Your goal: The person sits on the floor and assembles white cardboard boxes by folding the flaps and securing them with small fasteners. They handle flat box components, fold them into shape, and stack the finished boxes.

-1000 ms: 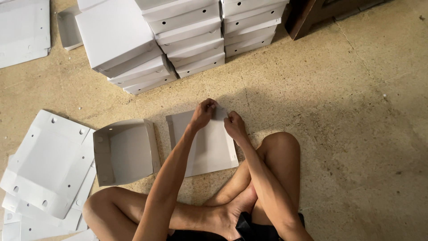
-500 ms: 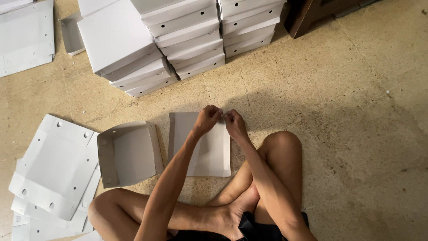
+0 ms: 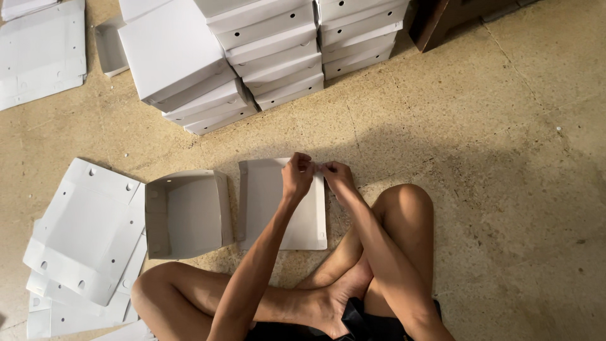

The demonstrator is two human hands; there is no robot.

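A white cardboard box lid (image 3: pixel 278 205) lies on the tan, speckled floor (image 3: pixel 505 158) directly in front of the seated person's crossed legs, its inner side facing up, a plain pale panel with low folded walls along the left and near edges and a small tab at the near right corner. Both hands meet at its far right corner: the left hand (image 3: pixel 297 177) is curled with fingers pinched on the cardboard edge there, and the right hand (image 3: pixel 336 177) is likewise closed, fingertips gripping the same corner (exactly which flap each finger holds is too small to tell). Just left of the lid, nearly touching it, sits an open box base (image 3: pixel 187 215), white with raised walls. Farther left lies a pile of flat unfolded blanks (image 3: pixel 82 233) with small round holes. Beyond the lid, well apart from it, stand 2 stacks of finished white boxes (image 3: pixel 278 44), and more flat sheets (image 3: pixel 41 53) rest at the top left.
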